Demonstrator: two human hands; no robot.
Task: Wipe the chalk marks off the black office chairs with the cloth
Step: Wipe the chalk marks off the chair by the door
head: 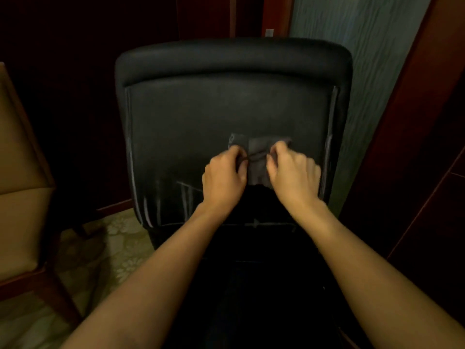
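Both hands hold the grey cloth (pixel 256 159) against the chair (pixel 226 109) backrest: the left hand (pixel 224 176) and right hand (pixel 293 172) each have curled fingers pinching a side of it. The chalk marks (pixel 185 195) lie low and left of the cloth, nearest the left hand, their streaks running mostly up-down.

Office chair (pixel 226 109) at centre, backrest facing near. Cloth (pixel 256 157) against the backrest, between left hand (pixel 224 175) and right hand (pixel 293 172), both gripping it. Chalk marks (pixel 171 197) lower left on the backrest, left of the left hand. Wooden chair (pixel 22 197) far left. Carpet (pixel 120 248) between both chairs.
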